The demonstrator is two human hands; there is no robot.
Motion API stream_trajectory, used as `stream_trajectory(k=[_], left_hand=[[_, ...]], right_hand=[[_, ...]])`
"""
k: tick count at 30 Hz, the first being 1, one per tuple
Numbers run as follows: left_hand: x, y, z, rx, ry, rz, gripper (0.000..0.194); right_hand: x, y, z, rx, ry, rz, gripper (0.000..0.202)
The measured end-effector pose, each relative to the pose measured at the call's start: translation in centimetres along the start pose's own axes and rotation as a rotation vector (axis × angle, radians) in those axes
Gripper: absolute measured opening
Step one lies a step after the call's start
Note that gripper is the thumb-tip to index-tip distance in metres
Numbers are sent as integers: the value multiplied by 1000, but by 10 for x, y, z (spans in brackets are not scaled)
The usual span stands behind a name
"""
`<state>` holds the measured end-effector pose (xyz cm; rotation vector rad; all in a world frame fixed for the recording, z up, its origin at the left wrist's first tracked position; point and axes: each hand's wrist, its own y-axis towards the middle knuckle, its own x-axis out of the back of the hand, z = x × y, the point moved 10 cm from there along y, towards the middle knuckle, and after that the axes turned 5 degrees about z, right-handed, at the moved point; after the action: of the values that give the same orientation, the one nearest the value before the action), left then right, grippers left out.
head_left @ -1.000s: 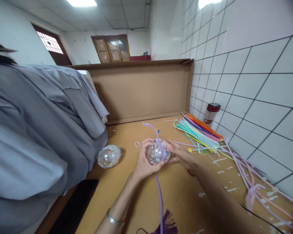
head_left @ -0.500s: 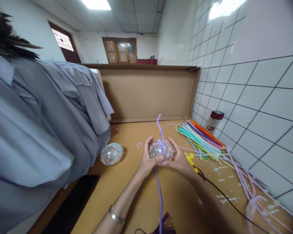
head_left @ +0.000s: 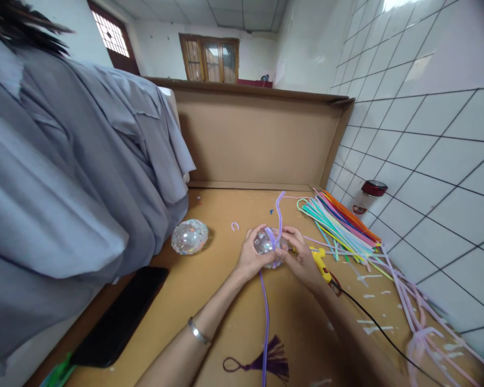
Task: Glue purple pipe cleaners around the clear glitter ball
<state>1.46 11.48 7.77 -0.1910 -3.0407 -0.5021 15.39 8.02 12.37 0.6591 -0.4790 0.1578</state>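
Note:
My left hand (head_left: 250, 257) wraps around the left side of a clear faceted ball (head_left: 262, 243) with colourful specks, held above the table. A purple pipe cleaner (head_left: 280, 215) is bent over the ball; one end sticks up, and a long tail hangs down towards me. My right hand (head_left: 302, 259) is at the ball's right side, thumb and fingers closed on the purple pipe cleaner against its surface. The right fingertips partly hide the ball. A second clear ball (head_left: 189, 237) sits on the table to the left.
To the right lie a yellow glue gun (head_left: 319, 260) with a black cord and a bundle of coloured pipe cleaners (head_left: 341, 223). Nearer me is a purple tassel (head_left: 276, 359). A black flat device (head_left: 123, 312) and grey cloth (head_left: 84, 177) are left; a red-lidded jar (head_left: 373, 188) stands by the tiles.
My right hand has shifted from cupping the ball's side to pinching at the pipe cleaner. The pipe cleaner's upright end has swung rightward. The view has tilted down, showing more of the tassel.

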Motion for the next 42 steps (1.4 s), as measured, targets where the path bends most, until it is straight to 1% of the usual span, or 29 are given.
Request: stream_trajectory(k=[1,2,5,10,14,18,22,25,30,32,37,40,42], left_hand=[[-2,-1,2,4,11,3,76],[-4,-2,4,12,16,7,76],[-9,-4,12,39,-5,18,77],[-16,-6,24,89,-92,45,71],[-25,-8,26,140,-183,101,71],[-30,-11,25,163,-201,122,68],[-33,-12,22,162,-204,133,68],[-34,-13,22,150,-178,128,66],[-41,-16,21,133,-77,133,69],[-42,-17,17,100,-45,140,70],[-40,-21,-7,-51,73,137,76],[-40,-24,-12,-85,107,147,78],[-40,-24,-14,-118,116,146,76]], right_hand=[[1,0,5,32,-32,-12,24],[2,-1,10,64,-64,-23,20],[2,-1,20,135,-136,-29,21],[-4,-2,24,191,-209,5,19],[-7,-6,26,255,-250,-14,21],[-4,-9,28,255,-308,-70,20],[-1,-10,29,213,-279,-100,18],[1,-9,23,127,-234,-121,16],[19,-11,8,-78,-106,-312,16],[21,-10,4,-120,-43,-329,17],[27,-10,-10,-204,189,-368,20],[28,-9,-16,-227,293,-391,23],[29,-9,-18,-235,357,-407,25]])
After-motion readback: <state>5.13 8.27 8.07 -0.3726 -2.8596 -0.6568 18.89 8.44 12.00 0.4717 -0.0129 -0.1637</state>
